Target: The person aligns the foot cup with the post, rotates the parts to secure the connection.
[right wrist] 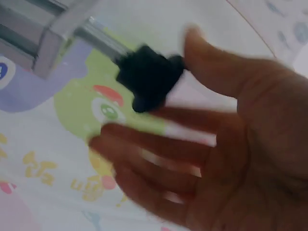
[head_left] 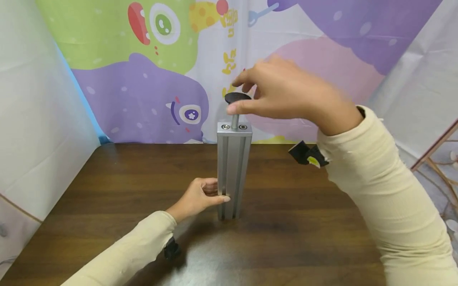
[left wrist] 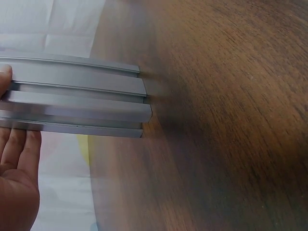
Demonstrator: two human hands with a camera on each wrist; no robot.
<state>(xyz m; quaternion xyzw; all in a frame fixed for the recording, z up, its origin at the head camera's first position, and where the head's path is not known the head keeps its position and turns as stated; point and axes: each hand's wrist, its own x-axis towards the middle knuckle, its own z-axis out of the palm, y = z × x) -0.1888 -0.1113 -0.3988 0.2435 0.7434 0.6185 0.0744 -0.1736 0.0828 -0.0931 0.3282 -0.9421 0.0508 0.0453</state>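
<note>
Right sleeve [head_left: 368, 186] sits closest to the head camera, cuff a bit short of the wrist. Right hand [head_left: 282, 91] is up at the black knob [head_left: 236, 97], fingers spread and loosely bent around it, not clamped; blurred in the right wrist view, so can't confirm contact. Knob tops a metal rod [head_left: 235, 120] coming out of the end plate [head_left: 234, 134], between two screws [head_left: 225, 127].

Left hand [head_left: 196, 198] grips the aluminium profile [head_left: 234, 171] low down: thumb across the front, other fingers round the left side. Profile is upright, mid-tabletop [head_left: 304, 222]; can't tell if the foot is bearing on the wood.

Step looks like turning the knob. To do it well: seat thumb and fingertips evenly on the lobes, turn about the rod axis, no side push. Tall, narrow part, so top load likely tips or twists it; left grip should take the reaction, and a slightly higher hold would help. Short turns, release, regrip.

Room: bare wood left and right of the profile, more toward the near side. Rear tabletop edge runs behind it, printed curtain [head_left: 171, 99] just beyond, so don't swing the top backward. Watch the black wrist module [head_left: 304, 153] under the right cuff: it's apart from the profile, but dropping the wrist inward could bring it against the side.
</note>
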